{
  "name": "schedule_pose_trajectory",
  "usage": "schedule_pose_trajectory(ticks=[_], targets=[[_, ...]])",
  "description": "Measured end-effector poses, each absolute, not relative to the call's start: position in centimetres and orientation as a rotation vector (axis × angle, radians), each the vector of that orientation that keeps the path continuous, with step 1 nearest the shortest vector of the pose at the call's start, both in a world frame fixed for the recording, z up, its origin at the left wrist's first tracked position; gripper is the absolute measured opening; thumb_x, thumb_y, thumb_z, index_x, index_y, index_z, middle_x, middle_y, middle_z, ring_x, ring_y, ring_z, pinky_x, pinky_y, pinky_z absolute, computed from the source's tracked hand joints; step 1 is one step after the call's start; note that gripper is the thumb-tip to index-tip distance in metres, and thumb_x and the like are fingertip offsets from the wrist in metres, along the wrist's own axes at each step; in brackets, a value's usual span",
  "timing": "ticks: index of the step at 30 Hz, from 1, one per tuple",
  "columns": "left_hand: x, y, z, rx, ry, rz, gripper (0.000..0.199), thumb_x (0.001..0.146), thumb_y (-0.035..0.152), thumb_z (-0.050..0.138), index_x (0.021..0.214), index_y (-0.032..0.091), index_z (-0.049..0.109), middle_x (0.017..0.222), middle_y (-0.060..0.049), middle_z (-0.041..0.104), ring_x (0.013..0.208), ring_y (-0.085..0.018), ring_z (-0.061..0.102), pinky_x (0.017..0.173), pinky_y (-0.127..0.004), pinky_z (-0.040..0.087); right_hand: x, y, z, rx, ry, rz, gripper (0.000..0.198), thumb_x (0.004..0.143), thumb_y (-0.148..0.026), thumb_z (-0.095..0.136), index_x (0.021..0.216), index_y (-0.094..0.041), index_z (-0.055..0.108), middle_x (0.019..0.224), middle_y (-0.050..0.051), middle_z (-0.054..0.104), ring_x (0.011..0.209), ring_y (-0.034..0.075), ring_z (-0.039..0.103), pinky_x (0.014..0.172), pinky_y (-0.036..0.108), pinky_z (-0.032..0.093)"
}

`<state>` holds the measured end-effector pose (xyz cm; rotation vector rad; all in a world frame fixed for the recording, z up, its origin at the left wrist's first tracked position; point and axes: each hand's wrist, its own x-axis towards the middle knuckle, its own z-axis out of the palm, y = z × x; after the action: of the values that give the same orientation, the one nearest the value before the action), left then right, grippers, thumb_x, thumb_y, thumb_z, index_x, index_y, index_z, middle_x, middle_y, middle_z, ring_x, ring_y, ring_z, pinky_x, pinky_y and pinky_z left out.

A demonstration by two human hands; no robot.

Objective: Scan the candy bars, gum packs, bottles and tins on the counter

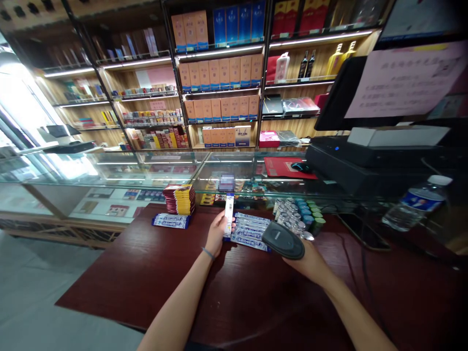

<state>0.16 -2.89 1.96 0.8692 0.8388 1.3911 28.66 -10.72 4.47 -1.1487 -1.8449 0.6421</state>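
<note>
White-blue pkt (229,207) pinched in L fingers (221,219); R hand (310,263) clasps blk scanner (283,241); scan step prob., needs steady aim.

A slim white packet (229,210) with blue ends was gripped in the left hand (218,228), its far end jutting beyond the fingers and its small dark print perhaps a barcode, too small to read. A dark, rounded handheld scanner (283,242) sat in the right hand (310,263), its head angled toward the left. Between the hands, blue-and-white sachets (252,229) lay flat, stacked closely in a row.
</note>
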Motion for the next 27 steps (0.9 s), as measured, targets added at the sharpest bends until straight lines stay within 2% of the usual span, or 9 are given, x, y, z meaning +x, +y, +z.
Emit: schedule_pose_trajectory(ticks=[4, 7, 13, 17, 23, 27], targets=[[0.2, -2.7, 1.5, 0.815, 0.776, 1.402, 0.068, 0.078, 0.047, 0.08, 0.134, 0.015, 0.059, 0.1, -0.011, 0.074, 0.076, -0.016, 0.069, 0.07, -0.028, 0.056, 28.5, -10.7, 4.3, -1.144, -1.753, 0.667, 0.06, 0.076, -0.024, 0.07, 0.134, -0.017, 0.06, 0.123, 0.012, 0.073, 0.111, 0.029, 0.07, 0.1, 0.043, 0.055], [0.1, -2.4, 1.8, 0.808, 0.755, 1.45, 0.067, 0.08, 0.047, 0.079, 0.136, 0.016, 0.058, 0.102, -0.011, 0.075, 0.08, -0.017, 0.07, 0.073, -0.029, 0.056, 28.5, -10.6, 4.4, -1.16, -1.683, 0.683, 0.061, 0.075, -0.027, 0.073, 0.133, -0.016, 0.059, 0.12, 0.013, 0.074, 0.109, 0.029, 0.071, 0.096, 0.043, 0.057], [-3.7, -1.5, 5.7, 1.173, 0.903, 1.683, 0.052, 0.089, 0.045, 0.069, 0.134, 0.022, 0.059, 0.122, -0.011, 0.071, 0.104, -0.02, 0.07, 0.093, -0.036, 0.055, 28.8, -10.5, 5.4, -1.22, -1.607, 0.678, 0.035, 0.07, -0.038, 0.08, 0.099, -0.02, 0.072, 0.082, 0.007, 0.078, 0.09, 0.03, 0.074, 0.074, 0.037, 0.062], [-9.8, -2.0, 7.0, 1.679, 1.195, 1.737, 0.046, 0.09, 0.038, 0.068, 0.133, 0.022, 0.06, 0.125, -0.011, 0.068, 0.116, -0.024, 0.066, 0.102, -0.041, 0.053, 28.6, -10.9, 5.8, -1.257, -1.555, 0.661, 0.026, 0.069, -0.041, 0.08, 0.085, -0.022, 0.071, 0.07, 0.005, 0.074, 0.083, 0.028, 0.074, 0.068, 0.033, 0.062], [-21.0, -3.8, 5.0, 2.46, 1.583, 1.366, 0.033, 0.097, 0.031, 0.058, 0.129, 0.023, 0.062, 0.122, -0.009, 0.069, 0.115, -0.023, 0.065, 0.103, -0.041, 0.054, 28.5, -10.7, 4.8, -1.272, -1.493, 0.639, 0.028, 0.065, -0.045, 0.08, 0.078, -0.024, 0.068, 0.062, 0.002, 0.071, 0.077, 0.027, 0.073, 0.065, 0.032, 0.061], [-26.6, -4.3, 3.5, 2.731, 1.591, 0.963, 0.034, 0.099, 0.025, 0.052, 0.131, 0.024, 0.061, 0.126, -0.009, 0.067, 0.116, -0.023, 0.065, 0.102, -0.04, 0.054, 28.7, -10.7, 4.2, -1.303, -1.502, 0.652, 0.026, 0.066, -0.045, 0.079, 0.068, -0.025, 0.063, 0.049, -0.001, 0.061, 0.057, 0.021, 0.066, 0.057, 0.029, 0.057]])
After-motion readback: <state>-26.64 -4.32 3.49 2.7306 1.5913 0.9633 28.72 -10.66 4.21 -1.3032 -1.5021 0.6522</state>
